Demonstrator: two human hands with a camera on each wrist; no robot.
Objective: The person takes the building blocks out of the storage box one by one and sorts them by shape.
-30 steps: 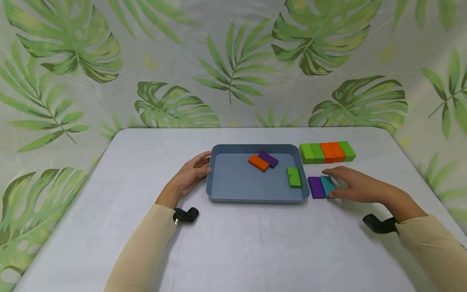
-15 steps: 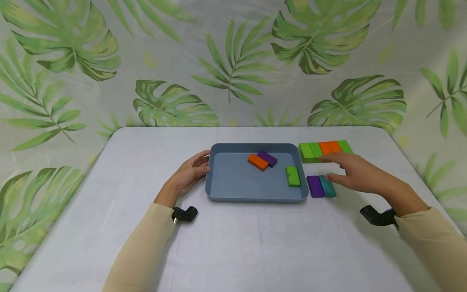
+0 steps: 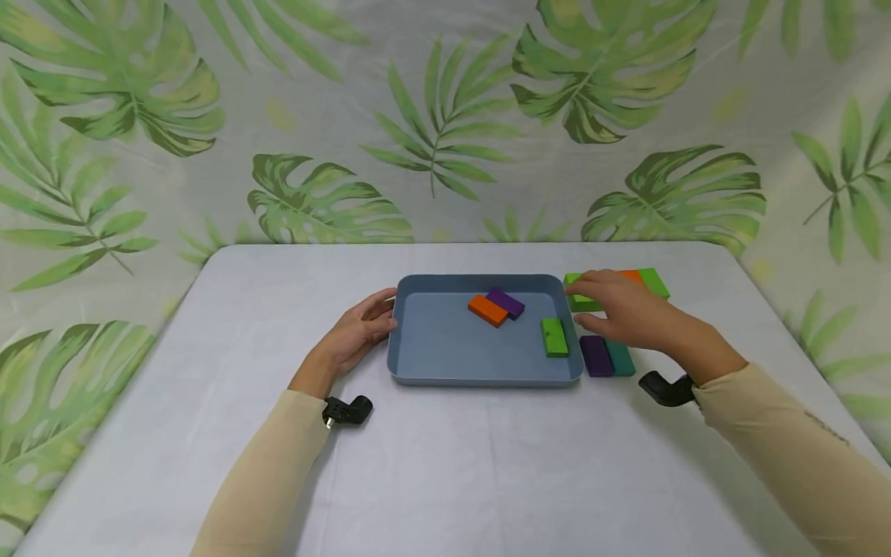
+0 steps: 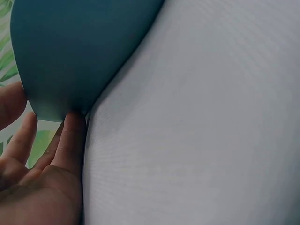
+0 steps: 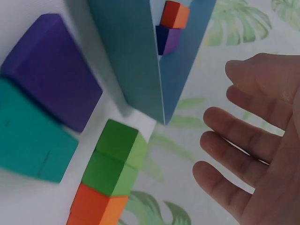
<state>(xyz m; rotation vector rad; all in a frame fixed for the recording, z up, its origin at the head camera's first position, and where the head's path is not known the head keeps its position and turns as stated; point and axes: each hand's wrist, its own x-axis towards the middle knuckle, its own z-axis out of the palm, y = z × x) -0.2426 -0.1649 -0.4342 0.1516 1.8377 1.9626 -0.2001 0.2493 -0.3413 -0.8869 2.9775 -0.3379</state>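
My left hand (image 3: 355, 334) rests against the left side of the blue-grey tray (image 3: 445, 344); in the left wrist view its fingertips touch the tray wall (image 4: 70, 61). An orange block (image 3: 488, 310), a purple block (image 3: 504, 303) and a green block (image 3: 554, 338) lie in the tray. Over the table at the tray's right side hovers my right hand (image 3: 623, 309), fingers spread and holding nothing. It partly covers a row of green and orange blocks (image 5: 110, 173). Below it, a purple block (image 5: 54, 70) and a teal block (image 5: 35, 133) lie side by side.
A white cloth covers the table (image 3: 445, 464). Behind its far edge hangs a leaf-patterned curtain (image 3: 445, 131). Black wrist cameras (image 3: 348, 410) sit on both forearms, at the cuffs of the beige sleeves.
My right hand has lifted off the teal block and moved left and away from me, over the end of the block row. The left hand and the tray have stayed put.
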